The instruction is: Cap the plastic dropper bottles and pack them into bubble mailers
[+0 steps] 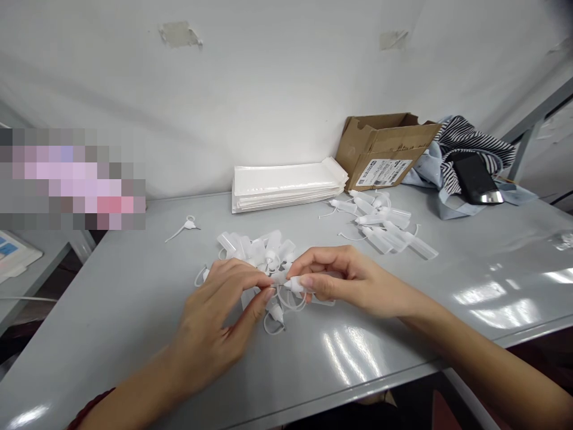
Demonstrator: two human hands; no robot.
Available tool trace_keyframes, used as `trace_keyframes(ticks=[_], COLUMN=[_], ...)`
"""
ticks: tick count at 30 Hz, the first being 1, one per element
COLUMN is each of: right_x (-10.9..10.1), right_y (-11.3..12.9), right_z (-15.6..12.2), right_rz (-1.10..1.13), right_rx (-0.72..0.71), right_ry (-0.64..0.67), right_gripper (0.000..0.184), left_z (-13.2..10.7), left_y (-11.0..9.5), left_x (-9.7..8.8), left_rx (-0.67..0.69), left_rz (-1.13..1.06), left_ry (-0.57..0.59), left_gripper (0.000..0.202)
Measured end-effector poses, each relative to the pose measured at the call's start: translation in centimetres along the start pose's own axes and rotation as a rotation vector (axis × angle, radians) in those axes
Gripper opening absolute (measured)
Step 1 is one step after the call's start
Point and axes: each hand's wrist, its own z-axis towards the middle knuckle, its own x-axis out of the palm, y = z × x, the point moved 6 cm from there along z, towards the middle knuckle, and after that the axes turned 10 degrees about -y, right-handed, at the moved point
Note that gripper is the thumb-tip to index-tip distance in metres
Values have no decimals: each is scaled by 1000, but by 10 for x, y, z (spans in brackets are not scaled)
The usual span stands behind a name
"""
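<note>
My right hand (344,278) grips a small translucent squeeze bottle (295,285) with a white needle-tip cap, its nozzle pointing left. Thumb and forefinger of my left hand (228,310) are pinched together just off that nozzle; what sits between them is too small to make out. A thin white strap loops below the bottle. Under and behind both hands lies a pile of similar bottles (273,242), some with strapped caps. One capped tip (276,312) shows below my fingers.
On the grey table (147,286), a second group of bottles (380,221) lies to the right. A loose strapped cap (190,224) rests at left. Behind are stacked white padded envelopes (286,182), an open cardboard box (389,149), a dark phone-like object (477,179) and striped cloth (470,137).
</note>
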Motion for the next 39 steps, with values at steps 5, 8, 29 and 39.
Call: trace_keyframes(ticks=[5,8,29,39], right_x=[1,1,6,7], right_y=[-1,-4,-13,-12], right_z=[1,1,1,2], right_rz=[-58,-119,-188,-186], right_rx=[3,-19,-45,-56], right_ry=[-16,-28,-28,-21], right_gripper=[14,14,13,13], left_z=[-1,-3,-12,-15], left_y=[-1,-3,-11,-9], left_x=[1,3,7,9], left_rx=[23,45,209,226], left_rz=[-47,-82,-68,-39], left_ry=[-17,-20,-15,1], left_gripper=[10,12,25,24])
